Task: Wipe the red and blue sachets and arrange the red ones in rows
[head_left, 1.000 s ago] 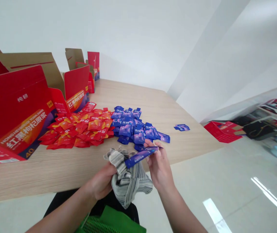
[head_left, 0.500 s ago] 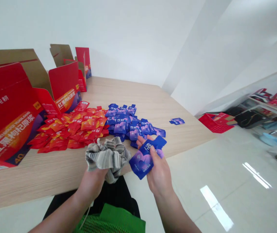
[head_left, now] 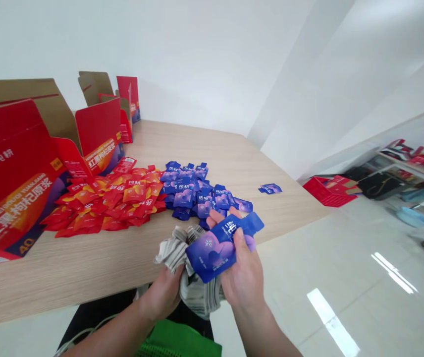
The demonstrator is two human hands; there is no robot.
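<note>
My right hand (head_left: 244, 267) grips a blue pouch (head_left: 212, 250) with its thumb across the printed front; the spout end points up to the right. In my left hand (head_left: 165, 292) is a bunched grey striped cloth (head_left: 200, 292), its folds lying under and against the pouch's lower left end. Part of the cloth is hidden behind the pouch. Just beyond both hands lies a pile of blue pouches (head_left: 185, 193) on the wooden table (head_left: 133, 263). To its left, touching it, is a heap of red pouches (head_left: 110, 198).
Open red cardboard boxes (head_left: 15, 183) stand on the table's left side, with more red boxes (head_left: 126, 109) behind. A lone blue pouch (head_left: 270, 188) lies near the right edge. A red basket (head_left: 327, 191) and a loaded shelf (head_left: 416, 168) are off to the right.
My left hand and the cloth have moved right, bringing the cloth under the pouch. My right hand has turned the pouch to lie flatter.
</note>
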